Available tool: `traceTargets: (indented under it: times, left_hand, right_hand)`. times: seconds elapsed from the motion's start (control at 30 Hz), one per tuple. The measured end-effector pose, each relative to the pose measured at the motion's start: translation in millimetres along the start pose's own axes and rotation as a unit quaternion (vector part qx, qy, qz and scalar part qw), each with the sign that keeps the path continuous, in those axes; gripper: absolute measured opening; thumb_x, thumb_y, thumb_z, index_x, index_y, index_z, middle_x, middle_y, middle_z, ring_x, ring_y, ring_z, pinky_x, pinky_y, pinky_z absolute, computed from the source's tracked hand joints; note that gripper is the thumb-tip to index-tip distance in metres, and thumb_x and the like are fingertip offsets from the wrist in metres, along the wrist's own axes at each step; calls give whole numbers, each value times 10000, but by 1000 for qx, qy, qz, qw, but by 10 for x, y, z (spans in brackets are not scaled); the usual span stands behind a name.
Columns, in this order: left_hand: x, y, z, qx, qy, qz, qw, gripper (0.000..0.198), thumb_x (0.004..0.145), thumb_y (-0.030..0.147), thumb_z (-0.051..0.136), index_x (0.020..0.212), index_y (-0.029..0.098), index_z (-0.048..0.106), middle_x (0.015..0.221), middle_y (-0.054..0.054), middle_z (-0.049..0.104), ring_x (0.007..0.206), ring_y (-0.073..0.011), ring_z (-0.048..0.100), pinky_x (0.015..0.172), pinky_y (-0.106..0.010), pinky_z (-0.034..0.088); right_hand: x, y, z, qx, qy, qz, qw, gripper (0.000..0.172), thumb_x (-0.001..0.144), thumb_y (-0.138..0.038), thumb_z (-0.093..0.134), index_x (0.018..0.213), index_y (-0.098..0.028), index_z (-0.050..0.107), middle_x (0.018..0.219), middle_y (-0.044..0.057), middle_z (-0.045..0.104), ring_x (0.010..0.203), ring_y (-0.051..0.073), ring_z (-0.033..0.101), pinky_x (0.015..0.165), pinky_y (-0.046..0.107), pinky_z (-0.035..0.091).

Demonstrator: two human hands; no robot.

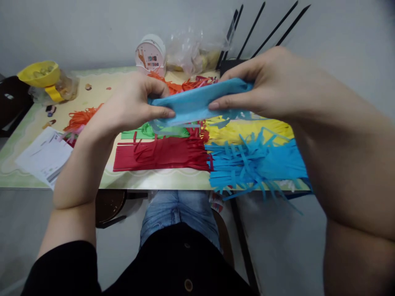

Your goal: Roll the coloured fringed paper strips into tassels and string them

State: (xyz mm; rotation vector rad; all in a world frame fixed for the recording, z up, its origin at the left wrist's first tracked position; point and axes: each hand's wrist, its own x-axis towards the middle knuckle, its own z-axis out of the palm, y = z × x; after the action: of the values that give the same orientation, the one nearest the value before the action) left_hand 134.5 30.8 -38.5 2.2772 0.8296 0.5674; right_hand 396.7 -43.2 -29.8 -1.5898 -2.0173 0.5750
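A folded band of light blue tissue paper (191, 102) is stretched between my two hands, raised above the table. My left hand (132, 100) pinches its left end, thumb in front. At the other end my right hand (259, 84) grips it between thumb and fingers. Cut strips hang loosely from its lower side, partly blurred. Below lie fringed paper pieces: a dark red one (166, 155), a bright blue one (259, 162), a yellow one (247, 130) and a green one (145, 132). The fingers behind the band are partly hidden.
Orange fringe (80, 119) and white paper sheets (46, 154) lie at left. Farther back stand a yellow bowl (39, 75), a round pinkish box (151, 54), a clear plastic bag (193, 51) and a black device with upright antennas (251, 31). The table's front edge is near my lap.
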Motion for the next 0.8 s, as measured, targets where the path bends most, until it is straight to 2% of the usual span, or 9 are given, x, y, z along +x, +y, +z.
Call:
traceTargets:
  times: [0.17,0.3,0.4,0.53,0.67,0.73,0.8]
  left_hand:
    - [-73,27,20,-7,18,7,1000,264,729,301,860,763,168,634,697,-8,570,797,-209,651,717,-328,556]
    - [-138,-53,61,-65,48,-10,997,277,768,310,856,851,170,632,733,-10,604,768,-204,696,690,-327,589]
    - [-183,-105,121,-116,62,-27,991,303,785,322,861,957,171,662,761,-12,655,719,-192,723,663,-310,611]
    - [-228,-164,227,-204,101,-26,973,283,817,341,826,1016,165,729,781,-15,690,647,-163,730,615,-269,625]
    - [-269,-215,334,-294,155,-18,943,154,823,294,801,913,176,761,705,-4,670,595,-135,708,624,-273,657]
    - [-293,-230,378,-322,156,-6,934,132,833,296,786,800,175,744,628,3,638,574,-131,692,666,-299,681]
    - [-315,-244,410,-336,152,4,929,175,838,313,779,742,177,724,586,7,625,563,-129,682,714,-325,697]
  right_hand:
    - [-72,-21,103,96,17,31,995,277,770,-429,844,708,-206,691,678,49,649,626,190,563,594,366,467]
    - [-113,11,181,159,40,19,986,329,797,-477,840,703,-214,665,687,46,677,631,193,605,608,369,526]
    - [-111,83,245,189,56,-1,980,365,773,-471,879,680,-205,647,654,21,664,582,158,606,553,319,526]
    - [-101,209,380,294,86,-38,951,290,726,-390,919,750,-179,721,650,-15,670,521,101,601,475,230,508]
    - [-146,263,555,408,113,-50,905,220,749,-242,879,957,-217,813,760,-26,727,520,80,619,475,209,542]
    - [-174,274,627,445,107,-45,888,111,794,-244,833,903,-244,812,681,-31,686,503,87,601,463,219,531]
    - [-191,291,673,452,89,-34,887,37,817,-275,808,828,-248,787,631,-23,644,523,106,602,495,247,542]
